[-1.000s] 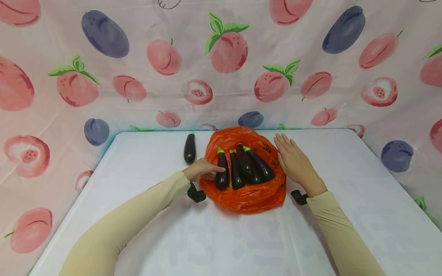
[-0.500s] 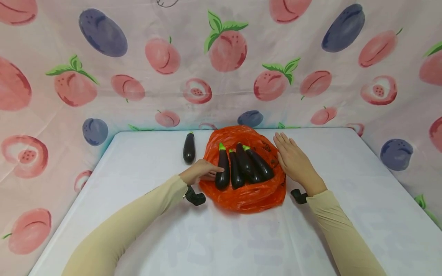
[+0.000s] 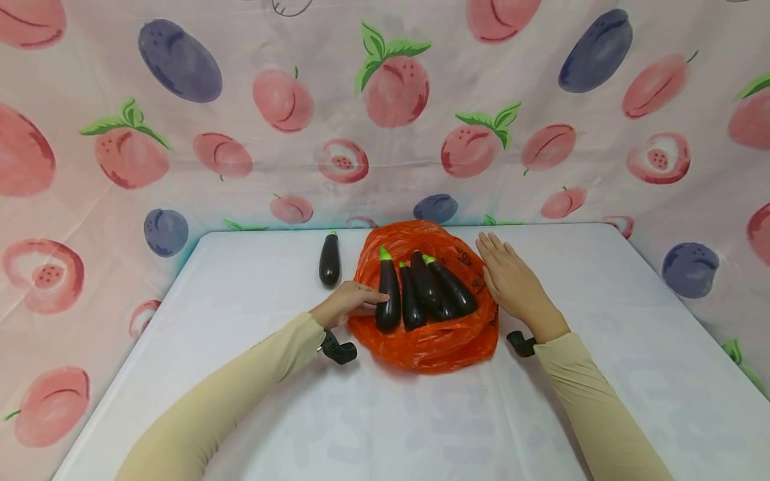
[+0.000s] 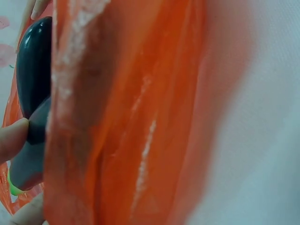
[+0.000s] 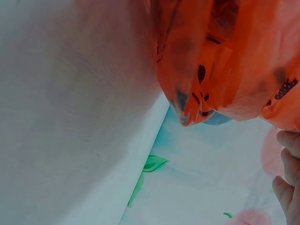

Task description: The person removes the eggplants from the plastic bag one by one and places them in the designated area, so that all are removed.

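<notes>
My left hand [image 3: 347, 300] pinches the leftmost eggplant [image 3: 388, 304], thumb on top and fingers down its left side. That eggplant lies stem-up over an open red plastic bag [image 3: 421, 354]. In the left wrist view the eggplant [image 4: 27, 164] shows between thumb and a fingertip, partly hidden by the bag's wall. Several more dark eggplants [image 3: 424, 287] with green stems lie side by side within the bag. Against the bag's right edge rests my right hand [image 3: 514, 284], its fingers straight and together; its fingertips show at the right wrist view's edge.
A single eggplant [image 3: 329, 260] lies on the white table [image 3: 252, 280] just left of the bag. Behind the table hangs a fruit-patterned cloth [image 3: 397, 160]. Each wrist wears a black camera mount [image 3: 338, 349].
The eggplant in my left hand has shifted slightly, its stem end now farther up the bag. My left wrist has drawn a little to the left. My right hand stays in place.
</notes>
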`<state>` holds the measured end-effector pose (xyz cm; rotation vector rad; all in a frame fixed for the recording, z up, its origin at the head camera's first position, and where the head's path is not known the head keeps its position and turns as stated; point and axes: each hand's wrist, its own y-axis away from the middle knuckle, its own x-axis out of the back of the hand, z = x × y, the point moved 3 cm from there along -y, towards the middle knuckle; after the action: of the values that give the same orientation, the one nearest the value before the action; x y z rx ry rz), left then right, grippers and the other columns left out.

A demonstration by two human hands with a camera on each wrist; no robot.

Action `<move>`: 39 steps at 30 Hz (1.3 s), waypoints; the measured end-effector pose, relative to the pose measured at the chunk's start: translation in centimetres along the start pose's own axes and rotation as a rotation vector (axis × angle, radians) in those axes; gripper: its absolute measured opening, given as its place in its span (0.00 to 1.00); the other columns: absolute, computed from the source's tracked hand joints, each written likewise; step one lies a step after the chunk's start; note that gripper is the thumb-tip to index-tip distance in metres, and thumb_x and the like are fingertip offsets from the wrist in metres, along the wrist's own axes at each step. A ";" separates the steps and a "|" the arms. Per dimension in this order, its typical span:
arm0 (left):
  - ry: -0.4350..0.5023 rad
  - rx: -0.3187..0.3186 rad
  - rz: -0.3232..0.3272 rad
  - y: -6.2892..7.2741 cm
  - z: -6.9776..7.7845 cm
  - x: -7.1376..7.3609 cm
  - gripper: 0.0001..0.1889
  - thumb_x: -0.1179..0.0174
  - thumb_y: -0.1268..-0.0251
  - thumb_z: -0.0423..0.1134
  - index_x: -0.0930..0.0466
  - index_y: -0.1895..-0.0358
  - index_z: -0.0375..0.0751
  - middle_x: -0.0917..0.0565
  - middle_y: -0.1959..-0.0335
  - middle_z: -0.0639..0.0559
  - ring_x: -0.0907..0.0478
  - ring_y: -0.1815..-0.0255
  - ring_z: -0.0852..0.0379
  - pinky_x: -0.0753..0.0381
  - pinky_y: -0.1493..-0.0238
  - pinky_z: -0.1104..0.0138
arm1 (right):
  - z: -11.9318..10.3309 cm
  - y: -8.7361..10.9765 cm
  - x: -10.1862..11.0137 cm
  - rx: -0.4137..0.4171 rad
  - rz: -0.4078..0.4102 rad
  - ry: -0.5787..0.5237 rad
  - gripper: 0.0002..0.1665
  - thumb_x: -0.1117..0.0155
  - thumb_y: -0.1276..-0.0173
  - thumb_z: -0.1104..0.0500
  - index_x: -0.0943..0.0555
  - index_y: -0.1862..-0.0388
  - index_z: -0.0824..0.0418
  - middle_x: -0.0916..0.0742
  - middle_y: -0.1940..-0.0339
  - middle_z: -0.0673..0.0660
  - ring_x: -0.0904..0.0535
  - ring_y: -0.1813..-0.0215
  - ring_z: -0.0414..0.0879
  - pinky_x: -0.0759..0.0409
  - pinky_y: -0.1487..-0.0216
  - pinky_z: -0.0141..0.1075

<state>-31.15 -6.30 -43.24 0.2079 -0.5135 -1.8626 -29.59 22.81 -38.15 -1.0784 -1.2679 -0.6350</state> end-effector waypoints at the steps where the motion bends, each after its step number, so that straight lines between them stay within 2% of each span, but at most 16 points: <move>1: -0.002 -0.007 -0.001 0.0 -0.1 0.0 0.20 0.36 0.41 0.37 0.21 0.47 0.29 0.18 0.48 0.37 0.16 0.54 0.50 0.19 0.47 0.61 | 0.0 0.0 0.0 0.000 -0.001 0.000 0.31 0.54 0.28 0.61 0.42 0.30 0.73 0.36 0.28 0.68 0.45 0.25 0.61 0.46 0.26 0.56; 5: 0.000 -0.041 -0.012 0.0 -0.1 0.0 0.22 0.38 0.39 0.37 0.24 0.44 0.28 0.20 0.45 0.36 0.18 0.48 0.46 0.21 0.45 0.60 | 0.0 0.1 0.0 0.008 0.005 0.002 0.31 0.53 0.29 0.61 0.42 0.30 0.73 0.36 0.28 0.68 0.44 0.26 0.62 0.45 0.26 0.56; 13: 0.052 -0.082 -0.031 -0.1 -0.1 0.1 0.24 0.41 0.37 0.33 0.30 0.40 0.24 0.24 0.43 0.32 0.22 0.44 0.42 0.23 0.43 0.57 | 0.0 0.1 0.0 0.003 -0.001 0.000 0.31 0.54 0.28 0.61 0.42 0.30 0.73 0.36 0.28 0.68 0.45 0.26 0.62 0.46 0.26 0.56; 20: 0.005 -0.117 -0.042 -0.1 -0.1 0.2 0.26 0.41 0.36 0.34 0.33 0.37 0.25 0.24 0.41 0.32 0.23 0.43 0.41 0.23 0.42 0.57 | 0.1 0.1 -0.1 0.007 0.013 0.002 0.31 0.53 0.29 0.62 0.41 0.31 0.74 0.35 0.28 0.69 0.44 0.26 0.62 0.44 0.27 0.57; 26: -0.017 -0.211 -0.061 0.0 0.1 0.1 0.24 0.41 0.36 0.32 0.31 0.39 0.26 0.24 0.41 0.33 0.21 0.45 0.42 0.22 0.43 0.59 | 0.0 0.1 -0.1 0.006 -0.004 0.003 0.30 0.53 0.29 0.62 0.42 0.30 0.74 0.36 0.28 0.68 0.44 0.26 0.62 0.45 0.26 0.56; 29: -0.023 -0.235 -0.075 0.0 0.2 0.0 0.24 0.42 0.36 0.31 0.31 0.38 0.27 0.24 0.41 0.34 0.22 0.44 0.44 0.22 0.43 0.60 | 0.0 0.1 -0.2 0.004 -0.008 0.002 0.30 0.54 0.28 0.62 0.42 0.30 0.73 0.36 0.28 0.68 0.45 0.25 0.62 0.46 0.26 0.56; 39: -0.049 -0.242 -0.086 0.4 0.7 0.1 0.25 0.42 0.35 0.33 0.33 0.36 0.29 0.26 0.38 0.36 0.24 0.41 0.44 0.23 0.42 0.60 | 0.0 0.1 -0.3 0.014 0.010 -0.007 0.31 0.53 0.29 0.62 0.41 0.31 0.74 0.35 0.28 0.68 0.44 0.26 0.62 0.45 0.27 0.56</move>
<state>-31.09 -6.38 -42.40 0.0228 -0.3120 -1.9985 -29.61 22.83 -38.43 -1.0760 -1.2703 -0.6144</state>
